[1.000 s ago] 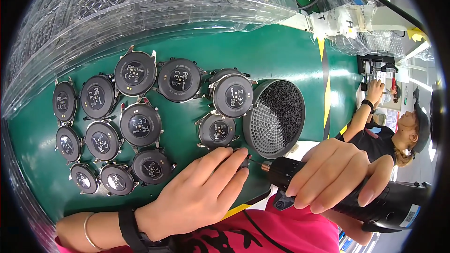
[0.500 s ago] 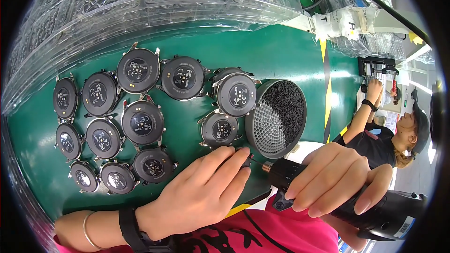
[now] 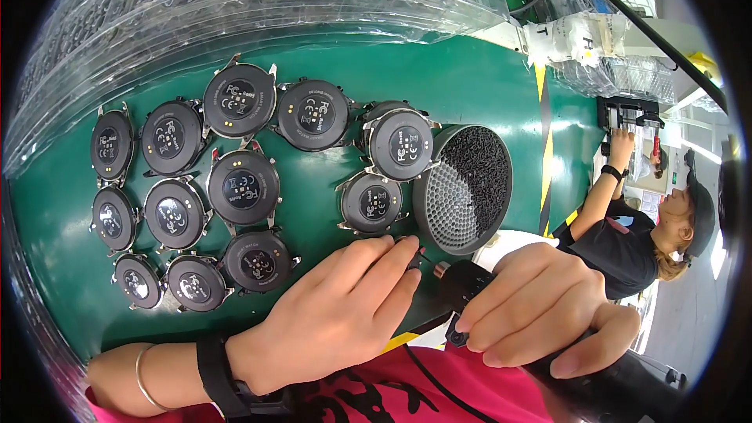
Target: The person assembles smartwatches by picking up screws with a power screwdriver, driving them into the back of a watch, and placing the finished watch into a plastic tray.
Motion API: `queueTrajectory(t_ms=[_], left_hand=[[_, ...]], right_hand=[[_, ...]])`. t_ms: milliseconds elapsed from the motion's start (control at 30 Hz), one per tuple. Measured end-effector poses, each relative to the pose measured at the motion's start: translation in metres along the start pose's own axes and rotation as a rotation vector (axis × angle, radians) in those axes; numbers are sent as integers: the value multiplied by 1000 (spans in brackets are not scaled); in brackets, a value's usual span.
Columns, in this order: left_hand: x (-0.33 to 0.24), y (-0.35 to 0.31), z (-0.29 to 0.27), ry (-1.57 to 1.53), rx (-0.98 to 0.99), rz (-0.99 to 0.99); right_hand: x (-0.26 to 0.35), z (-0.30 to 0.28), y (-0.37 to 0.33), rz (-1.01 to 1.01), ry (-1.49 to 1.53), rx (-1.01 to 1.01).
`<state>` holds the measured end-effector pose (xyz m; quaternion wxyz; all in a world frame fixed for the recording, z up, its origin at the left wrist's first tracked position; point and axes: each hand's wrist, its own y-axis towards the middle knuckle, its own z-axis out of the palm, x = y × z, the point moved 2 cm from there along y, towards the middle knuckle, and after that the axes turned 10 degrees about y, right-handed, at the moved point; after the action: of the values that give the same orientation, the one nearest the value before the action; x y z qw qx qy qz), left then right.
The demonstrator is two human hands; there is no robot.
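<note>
My left hand [image 3: 321, 317] is closed, its fingertips pinching a dark watch case [image 3: 415, 263] that the fingers mostly hide; a small red spot shows at its edge. Wrapped in my right hand [image 3: 540, 309] is a black electric screwdriver [image 3: 466, 286], its thin bit pointing left at that case. Whether the bit touches a screw I cannot make out. Just beyond my left fingertips lies a round watch case [image 3: 372, 202], back up, and above it another watch case [image 3: 399, 145]. Beside them a round grey tray [image 3: 421, 207] holds many tiny black screws [image 3: 479, 176].
Several more watch cases [image 3: 244, 188] lie back up in rows on the green mat [image 3: 301, 196] at left. Clear plastic trays [image 3: 313, 0] are stacked along the far side. A black cable [image 3: 627, 12] crosses the upper right. A co-worker [image 3: 627, 243] works at far right.
My right hand and the screwdriver have shifted slightly left and down. The view has moved a little over the bench. My left hand keeps its pinch.
</note>
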<state>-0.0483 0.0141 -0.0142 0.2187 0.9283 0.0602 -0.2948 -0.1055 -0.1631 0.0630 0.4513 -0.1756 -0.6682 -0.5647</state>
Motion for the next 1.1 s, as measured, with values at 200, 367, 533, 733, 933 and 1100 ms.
queueTrajectory(t_ms=[200,367,533,733,933,1100], left_hand=[[2,2,-4,4,20,5],[-3,7,-22,42,108,33],[11,21,-36,93,76,49],[17,23,-33,191,-13,-30],[22,26,-23,57,-55,-159],[22,26,-24,26,-91,-118]], right_hand=[[5,-4,-4,72,8,-87],[0,-5,-20,-249,-16,-497],[-8,-8,-19,-149,-78,-427],[-9,-5,-15,-95,-140,-329],[-9,-4,-14,-101,-115,-338],[-11,-6,-15,-123,-110,-345]])
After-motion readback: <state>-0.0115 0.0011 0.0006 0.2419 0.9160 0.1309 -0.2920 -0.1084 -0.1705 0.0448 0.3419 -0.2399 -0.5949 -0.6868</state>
